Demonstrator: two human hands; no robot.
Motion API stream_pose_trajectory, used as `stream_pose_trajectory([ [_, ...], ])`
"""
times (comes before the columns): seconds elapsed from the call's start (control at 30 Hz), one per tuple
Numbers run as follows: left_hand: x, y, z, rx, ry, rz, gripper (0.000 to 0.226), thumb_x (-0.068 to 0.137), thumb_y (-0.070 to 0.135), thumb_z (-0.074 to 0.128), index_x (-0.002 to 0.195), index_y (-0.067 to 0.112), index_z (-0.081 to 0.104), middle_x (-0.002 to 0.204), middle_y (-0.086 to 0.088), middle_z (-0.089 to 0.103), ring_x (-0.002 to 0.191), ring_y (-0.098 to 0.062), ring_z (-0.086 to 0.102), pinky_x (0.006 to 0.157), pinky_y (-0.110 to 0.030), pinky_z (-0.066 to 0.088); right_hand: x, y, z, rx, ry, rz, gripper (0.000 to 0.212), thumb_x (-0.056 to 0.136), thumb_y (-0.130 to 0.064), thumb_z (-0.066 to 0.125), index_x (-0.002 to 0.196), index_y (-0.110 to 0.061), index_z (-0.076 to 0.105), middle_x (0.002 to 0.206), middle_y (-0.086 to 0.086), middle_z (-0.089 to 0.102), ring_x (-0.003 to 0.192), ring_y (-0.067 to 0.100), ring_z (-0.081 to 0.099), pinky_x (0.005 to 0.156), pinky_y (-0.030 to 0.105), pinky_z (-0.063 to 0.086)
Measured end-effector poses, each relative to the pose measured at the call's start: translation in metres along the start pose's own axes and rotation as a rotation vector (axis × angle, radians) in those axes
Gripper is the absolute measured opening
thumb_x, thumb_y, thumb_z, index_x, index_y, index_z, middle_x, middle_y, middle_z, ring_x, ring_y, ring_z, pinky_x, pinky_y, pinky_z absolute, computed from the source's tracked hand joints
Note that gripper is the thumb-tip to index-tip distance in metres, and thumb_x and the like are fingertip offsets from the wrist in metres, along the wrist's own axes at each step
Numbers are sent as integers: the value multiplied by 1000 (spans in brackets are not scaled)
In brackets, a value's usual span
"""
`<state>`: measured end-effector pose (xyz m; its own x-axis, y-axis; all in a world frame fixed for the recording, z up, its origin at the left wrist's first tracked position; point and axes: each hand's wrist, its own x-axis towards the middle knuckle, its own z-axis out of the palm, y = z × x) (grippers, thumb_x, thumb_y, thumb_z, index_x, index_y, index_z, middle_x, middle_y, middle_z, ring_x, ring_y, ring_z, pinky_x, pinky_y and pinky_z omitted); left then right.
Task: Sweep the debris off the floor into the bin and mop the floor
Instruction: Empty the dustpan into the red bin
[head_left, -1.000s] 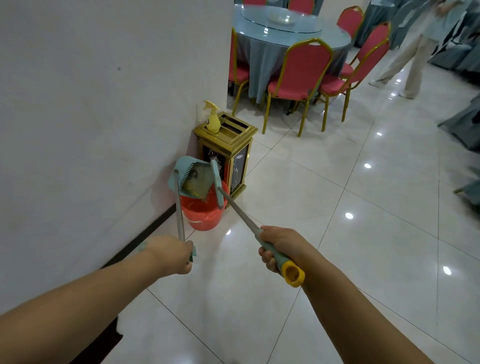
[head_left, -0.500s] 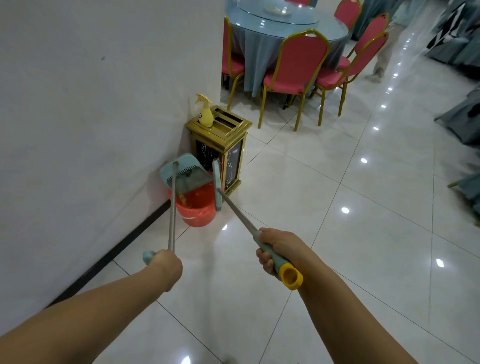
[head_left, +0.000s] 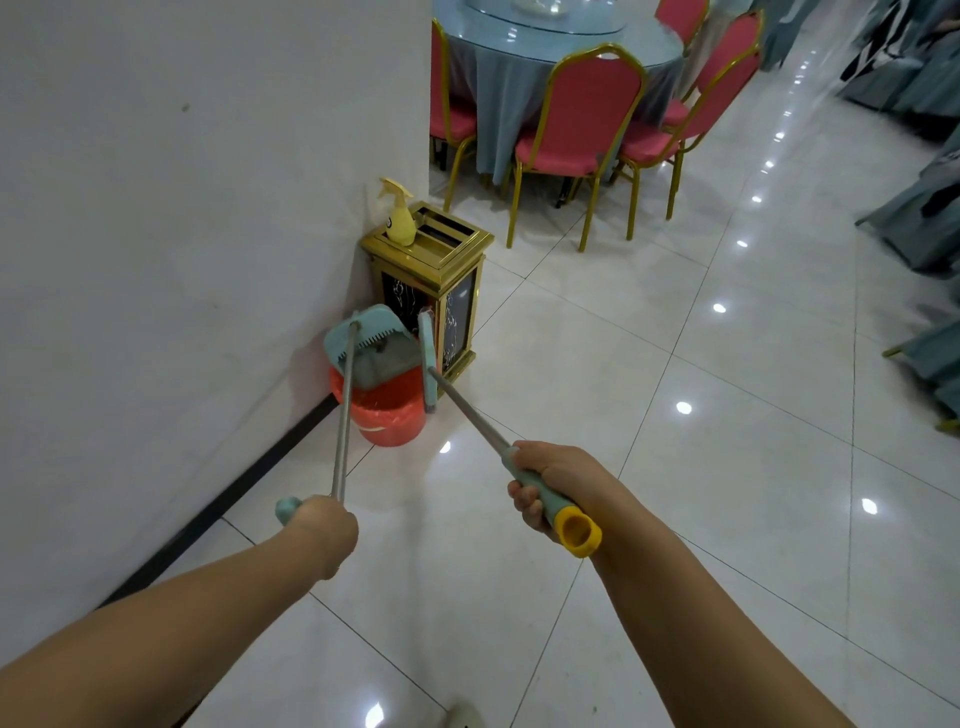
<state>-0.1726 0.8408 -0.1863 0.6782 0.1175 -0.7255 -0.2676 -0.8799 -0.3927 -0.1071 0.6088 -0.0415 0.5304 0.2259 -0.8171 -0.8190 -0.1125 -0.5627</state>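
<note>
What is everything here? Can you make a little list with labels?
place: shiny tiled floor beside a white wall
left hand: grips the dustpan handle
dustpan: tipped over the red bucket
right hand: grips the broom handle
broom head: at the bucket's right rim
behind bucket: gold bin with a yellow spray bottle on top
farther back: red chairs around a round table

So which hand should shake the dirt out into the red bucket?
Left, probably. The left hand grips the dustpan handle, tipped over the red bucket. The right hand holds the broom beside it.
</note>
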Motion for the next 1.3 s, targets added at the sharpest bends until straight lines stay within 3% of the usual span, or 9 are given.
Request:
stream_pose_trajectory([
  [0.13, -11, -14, 0, -233, 87, -15, 42, 86, 31, 44, 128, 29, 45, 116, 2, 59, 99, -19, 57, 63, -32, 40, -5, -1, 6, -30, 11, 22, 13, 95, -17, 51, 91, -5, 53, 64, 9, 50, 29, 7, 45, 33, 13, 41],
  [0.27, -24, -34, -4, -438, 233, 12, 41, 84, 45, 43, 119, 26, 47, 91, 1, 58, 74, -17, 52, 64, -31, 49, -14, -1, 18, -36, 24, 2, 12, 95, -16, 50, 92, -5, 53, 65, 9, 50, 29, 7, 45, 33, 13, 41],
  [0.37, -38, -47, -9, -589, 411, 19, 39, 86, 51, 42, 112, 23, 49, 72, 10, 53, 57, -6, 49, 45, -21, 33, -22, 1, 32, -87, 48, -21, 11, 95, -15, 49, 90, -5, 53, 65, 9, 50, 31, 7, 44, 33, 13, 40],
  [0.43, -49, -55, -12, -711, 487, -15, 31, 87, 51, 43, 103, 25, 51, 66, 12, 49, 54, -1, 47, 42, -19, 28, -29, 2, 41, -113, 53, -46, 11, 95, -13, 48, 89, -5, 53, 65, 10, 49, 31, 7, 43, 33, 13, 40],
  [0.6, -80, -80, -25, -1169, 588, -123, 24, 91, 42, 46, 86, 20, 54, 77, -3, 58, 70, -22, 55, 53, -26, 36, -48, 7, 59, -162, 62, -92, 12, 95, -14, 49, 99, -3, 52, 65, 11, 49, 31, 8, 44, 32, 14, 40],
  [0.77, -116, -96, -30, -1595, 713, -139, 42, 95, 40, 44, 63, 13, 45, 51, -4, 45, 38, -20, 41, 39, -21, 30, -68, 15, 75, -203, 92, -136, 23, 94, -15, 49, 113, -1, 51, 68, 12, 52, 34, 10, 45, 33, 15, 41],
  [0.9, -136, -92, -26, -1800, 678, -52, 47, 95, 49, 37, 68, 13, 45, 47, -6, 43, 33, -17, 35, 42, -23, 29, -76, 25, 87, -186, 133, -140, 31, 90, -9, 47, 120, 2, 46, 70, 14, 55, 36, 12, 47, 34, 15, 41],
  [1.1, -135, -78, -44, -1879, 553, 30, 49, 96, 49, 31, 71, 12, 53, 47, -3, 43, 32, -14, 34, 36, -21, 29, -79, 32, 88, -105, 156, -120, 29, 92, -4, 44, 120, 1, 48, 74, 15, 54, 49, 13, 47, 34, 14, 44],
  [1.3, -85, -47, -69, -1890, 400, 101, 52, 97, 49, 28, 83, 8, 56, 51, -2, 44, 33, -13, 37, 34, -21, 31, -46, 30, 60, -32, 176, -60, 21, 93, -3, 42, 112, 4, 48, 71, 15, 52, 33, 9, 46, 35, 14, 42],
])
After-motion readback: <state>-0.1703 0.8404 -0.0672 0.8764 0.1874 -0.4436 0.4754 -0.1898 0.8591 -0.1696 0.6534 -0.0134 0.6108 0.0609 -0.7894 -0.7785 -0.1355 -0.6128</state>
